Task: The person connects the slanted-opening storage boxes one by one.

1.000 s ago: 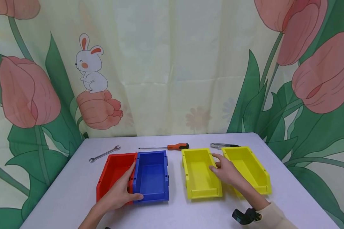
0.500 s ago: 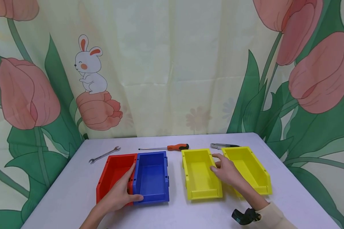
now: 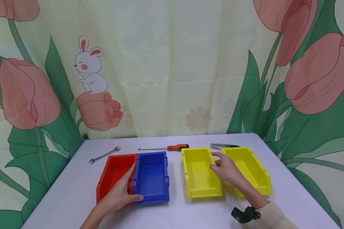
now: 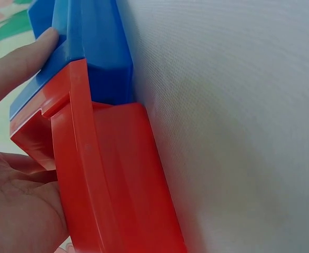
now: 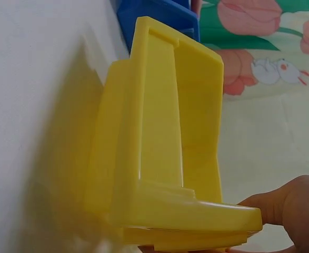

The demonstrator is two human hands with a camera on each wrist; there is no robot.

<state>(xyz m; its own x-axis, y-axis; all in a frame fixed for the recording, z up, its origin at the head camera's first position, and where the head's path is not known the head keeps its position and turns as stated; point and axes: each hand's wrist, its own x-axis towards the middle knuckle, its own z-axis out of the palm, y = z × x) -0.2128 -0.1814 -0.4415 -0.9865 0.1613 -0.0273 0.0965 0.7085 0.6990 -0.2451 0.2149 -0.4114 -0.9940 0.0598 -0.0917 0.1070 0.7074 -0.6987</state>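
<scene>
My left hand point(image 3: 118, 192) holds the red bin point(image 3: 114, 170) and blue bin point(image 3: 150, 176) where their side walls meet. Its thumb point(image 4: 36, 55) lies over the blue bin's near left corner; its other fingers reach into the red bin's side and are partly hidden. With thumb and fingers, my right hand point(image 3: 226, 168) pinches the right side wall of the nearer yellow bin point(image 3: 203, 175). In the right wrist view that yellow bin point(image 5: 159, 126) casts a shadow on the white surface beside it. A second yellow bin point(image 3: 246, 168) stands to the right, behind my right forearm.
A wrench point(image 3: 104, 155) lies at the back left. An orange-handled screwdriver point(image 3: 163, 148) lies behind the blue bin. A silver and black tool point(image 3: 223, 146) is partly behind the yellow bins. A curtain point(image 3: 172, 70) hangs past the far edge of the white table point(image 3: 175, 216).
The nearer yellow bin has risen slightly in the head view, with my right hand on its wall. My left hand and the red and blue bins keep their places.
</scene>
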